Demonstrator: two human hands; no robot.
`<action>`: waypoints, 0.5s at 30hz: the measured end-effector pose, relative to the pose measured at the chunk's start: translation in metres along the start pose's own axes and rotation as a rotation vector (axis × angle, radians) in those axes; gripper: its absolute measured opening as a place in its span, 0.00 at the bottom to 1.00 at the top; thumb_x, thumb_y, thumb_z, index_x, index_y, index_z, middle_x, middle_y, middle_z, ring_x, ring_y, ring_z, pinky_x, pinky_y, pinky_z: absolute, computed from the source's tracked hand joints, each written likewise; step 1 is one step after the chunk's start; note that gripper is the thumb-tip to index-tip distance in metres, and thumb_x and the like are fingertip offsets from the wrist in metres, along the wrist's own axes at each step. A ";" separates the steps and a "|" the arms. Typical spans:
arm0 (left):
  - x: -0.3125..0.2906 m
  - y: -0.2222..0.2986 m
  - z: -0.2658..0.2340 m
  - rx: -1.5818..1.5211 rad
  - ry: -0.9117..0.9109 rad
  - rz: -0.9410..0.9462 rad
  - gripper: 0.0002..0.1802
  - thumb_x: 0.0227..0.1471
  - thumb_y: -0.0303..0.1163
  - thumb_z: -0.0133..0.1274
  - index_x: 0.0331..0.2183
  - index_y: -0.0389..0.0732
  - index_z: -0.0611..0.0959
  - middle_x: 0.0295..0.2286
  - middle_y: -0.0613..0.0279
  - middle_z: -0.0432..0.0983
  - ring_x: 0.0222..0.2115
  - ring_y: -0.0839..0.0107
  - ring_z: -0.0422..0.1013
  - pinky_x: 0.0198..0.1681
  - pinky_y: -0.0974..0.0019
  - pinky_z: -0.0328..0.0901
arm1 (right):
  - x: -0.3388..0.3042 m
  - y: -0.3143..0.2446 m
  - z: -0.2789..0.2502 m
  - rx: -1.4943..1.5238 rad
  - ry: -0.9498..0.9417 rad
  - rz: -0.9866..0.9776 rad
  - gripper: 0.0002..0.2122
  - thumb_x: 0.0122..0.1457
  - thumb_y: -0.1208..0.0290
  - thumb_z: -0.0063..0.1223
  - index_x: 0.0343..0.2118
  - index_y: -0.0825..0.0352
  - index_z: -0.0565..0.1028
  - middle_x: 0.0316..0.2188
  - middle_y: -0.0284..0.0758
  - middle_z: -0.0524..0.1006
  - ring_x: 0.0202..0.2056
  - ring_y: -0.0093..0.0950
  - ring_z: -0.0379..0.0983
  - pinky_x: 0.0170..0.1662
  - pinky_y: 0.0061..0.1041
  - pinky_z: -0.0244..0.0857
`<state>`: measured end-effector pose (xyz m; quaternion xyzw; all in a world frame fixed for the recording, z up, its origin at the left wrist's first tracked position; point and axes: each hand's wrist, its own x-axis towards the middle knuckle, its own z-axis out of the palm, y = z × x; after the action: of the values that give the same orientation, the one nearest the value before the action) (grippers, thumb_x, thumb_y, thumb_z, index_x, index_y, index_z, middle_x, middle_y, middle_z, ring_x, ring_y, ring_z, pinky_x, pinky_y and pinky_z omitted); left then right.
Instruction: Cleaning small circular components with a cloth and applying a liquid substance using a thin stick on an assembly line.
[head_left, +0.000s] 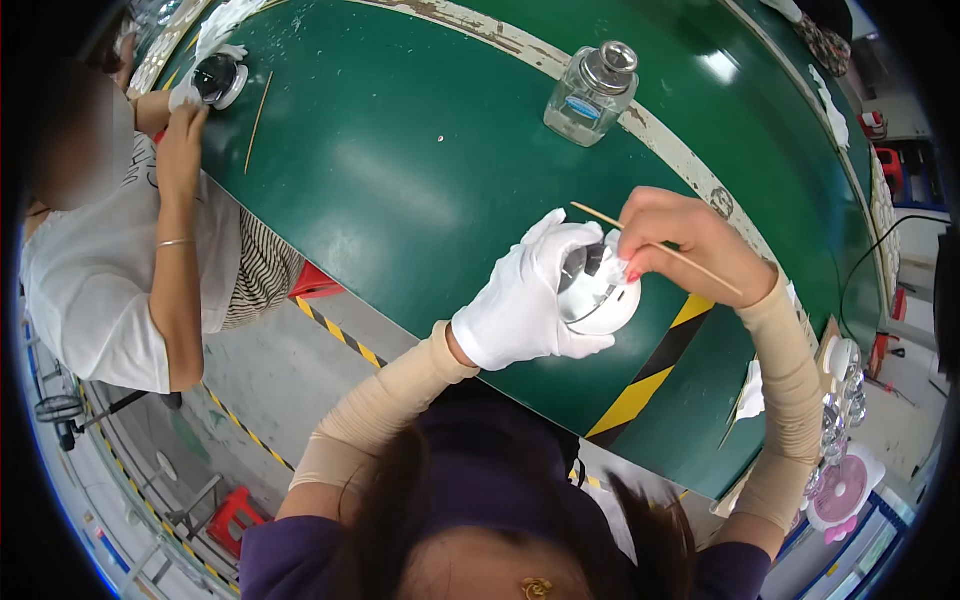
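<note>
Left hand (pixel 525 300), in a white glove, wraps closed around the round white-and-chrome housing (pixel 600 295) above the green table (pixel 400 180). At the housing's 1 o'clock, the bare right hand (pixel 680 240) pinches a thin wooden stick (pixel 665 248), whose long axis runs 10 to 4 o'clock. A clear glass bottle (pixel 592 95) stands well apart at 12 o'clock.

One round white-and-silver dome part (pixel 598 295) at frame centre, a second similar one (pixel 218 80) upper left. Two thin wooden sticks: one (pixel 660 248) centre right, one (pixel 258 122) upper left. One clear glass bottle with metal cap (pixel 592 95) (upper middle). One white glove (pixel 525 300). Two red stools (pixel 232 515) (pixel 313 284).
</note>
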<state>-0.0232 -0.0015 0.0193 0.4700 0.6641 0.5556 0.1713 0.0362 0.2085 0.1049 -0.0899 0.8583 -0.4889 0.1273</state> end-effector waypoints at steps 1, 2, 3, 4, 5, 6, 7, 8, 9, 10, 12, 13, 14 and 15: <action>0.000 0.002 0.000 -0.048 0.003 -0.026 0.45 0.30 0.45 0.71 0.49 0.41 0.69 0.42 0.53 0.74 0.44 0.51 0.71 0.62 0.47 0.51 | 0.005 -0.004 0.009 0.005 -0.004 -0.006 0.07 0.54 0.69 0.59 0.25 0.66 0.75 0.28 0.34 0.72 0.35 0.32 0.68 0.40 0.29 0.62; 0.002 0.004 0.000 -0.095 0.007 -0.052 0.45 0.30 0.45 0.71 0.49 0.41 0.69 0.42 0.53 0.73 0.44 0.52 0.71 0.62 0.47 0.51 | 0.014 -0.011 0.021 -0.115 -0.037 -0.180 0.06 0.54 0.69 0.59 0.25 0.65 0.76 0.29 0.33 0.72 0.35 0.31 0.68 0.40 0.29 0.62; 0.004 0.005 -0.001 -0.094 0.005 -0.054 0.45 0.30 0.45 0.71 0.49 0.41 0.69 0.42 0.53 0.73 0.44 0.52 0.71 0.62 0.47 0.51 | 0.018 -0.014 0.027 -0.237 -0.064 -0.346 0.06 0.53 0.68 0.60 0.26 0.64 0.76 0.29 0.33 0.72 0.35 0.31 0.68 0.39 0.29 0.63; 0.007 0.007 -0.002 -0.050 -0.027 -0.018 0.43 0.31 0.44 0.71 0.49 0.41 0.70 0.42 0.53 0.74 0.44 0.52 0.71 0.63 0.47 0.51 | 0.019 -0.012 0.025 -0.235 -0.063 -0.345 0.06 0.53 0.68 0.60 0.26 0.64 0.76 0.29 0.33 0.72 0.35 0.31 0.68 0.39 0.29 0.63; 0.010 0.008 -0.003 -0.007 -0.060 0.019 0.42 0.32 0.44 0.70 0.49 0.41 0.70 0.42 0.53 0.74 0.44 0.53 0.71 0.63 0.47 0.50 | 0.021 -0.008 0.020 -0.205 -0.063 -0.332 0.06 0.52 0.69 0.60 0.26 0.64 0.76 0.29 0.32 0.72 0.35 0.31 0.68 0.39 0.29 0.63; 0.010 0.009 -0.003 0.041 -0.086 0.051 0.41 0.32 0.43 0.70 0.48 0.41 0.71 0.41 0.53 0.74 0.43 0.54 0.71 0.63 0.47 0.50 | 0.022 -0.004 0.014 -0.173 -0.070 -0.325 0.06 0.52 0.69 0.60 0.26 0.64 0.76 0.29 0.32 0.72 0.35 0.31 0.68 0.38 0.29 0.63; 0.007 0.010 -0.004 -0.083 -0.038 -0.091 0.38 0.34 0.43 0.69 0.47 0.42 0.72 0.41 0.55 0.74 0.43 0.54 0.71 0.63 0.48 0.50 | 0.016 0.006 0.005 -0.056 -0.024 -0.248 0.05 0.52 0.69 0.60 0.25 0.64 0.76 0.29 0.32 0.72 0.34 0.32 0.68 0.38 0.30 0.63; 0.006 0.010 -0.003 -0.082 -0.035 -0.094 0.38 0.34 0.43 0.69 0.47 0.42 0.72 0.41 0.55 0.74 0.43 0.54 0.71 0.63 0.48 0.50 | 0.011 0.008 0.001 -0.099 -0.002 -0.150 0.05 0.51 0.70 0.60 0.25 0.63 0.76 0.29 0.31 0.72 0.34 0.32 0.68 0.38 0.30 0.63; 0.006 0.010 -0.002 -0.069 -0.008 -0.068 0.38 0.34 0.43 0.69 0.47 0.42 0.72 0.40 0.55 0.74 0.43 0.54 0.71 0.62 0.48 0.50 | 0.010 0.006 0.004 -0.076 -0.011 -0.240 0.04 0.51 0.70 0.61 0.25 0.63 0.76 0.28 0.31 0.71 0.34 0.32 0.68 0.38 0.30 0.63; 0.005 0.009 -0.001 -0.060 0.013 -0.045 0.37 0.34 0.42 0.69 0.46 0.42 0.73 0.40 0.55 0.74 0.43 0.54 0.71 0.62 0.48 0.51 | 0.010 0.000 0.013 -0.047 -0.018 -0.326 0.04 0.50 0.70 0.61 0.26 0.63 0.76 0.28 0.31 0.71 0.33 0.32 0.68 0.38 0.30 0.63; 0.006 0.004 -0.004 0.030 -0.091 0.029 0.39 0.34 0.42 0.69 0.48 0.41 0.70 0.42 0.54 0.74 0.44 0.54 0.71 0.62 0.48 0.51 | 0.013 -0.013 0.019 -0.195 -0.061 -0.325 0.04 0.50 0.70 0.61 0.26 0.62 0.77 0.27 0.30 0.70 0.33 0.31 0.67 0.37 0.29 0.62; 0.007 0.005 -0.005 -0.036 -0.118 -0.046 0.40 0.34 0.42 0.69 0.48 0.40 0.70 0.42 0.54 0.74 0.44 0.54 0.71 0.62 0.48 0.51 | 0.015 -0.011 0.016 -0.174 -0.076 -0.324 0.04 0.50 0.70 0.61 0.26 0.61 0.77 0.27 0.30 0.70 0.33 0.31 0.67 0.37 0.28 0.62; 0.007 0.005 -0.005 -0.102 -0.143 -0.121 0.40 0.34 0.42 0.69 0.48 0.40 0.70 0.43 0.53 0.73 0.44 0.54 0.71 0.62 0.48 0.51 | 0.017 -0.008 0.014 -0.154 -0.092 -0.324 0.04 0.50 0.70 0.61 0.26 0.61 0.77 0.28 0.29 0.70 0.32 0.31 0.67 0.36 0.28 0.61; 0.007 0.005 -0.004 -0.105 -0.143 -0.116 0.40 0.34 0.42 0.69 0.48 0.40 0.70 0.43 0.53 0.73 0.44 0.54 0.71 0.62 0.48 0.51 | 0.014 -0.003 0.011 -0.118 -0.093 -0.282 0.03 0.50 0.70 0.61 0.26 0.60 0.78 0.28 0.29 0.69 0.32 0.31 0.66 0.36 0.29 0.60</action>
<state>-0.0273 0.0014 0.0267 0.4595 0.6462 0.5438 0.2748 0.0265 0.1940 0.1005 -0.2395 0.8577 -0.4458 0.0915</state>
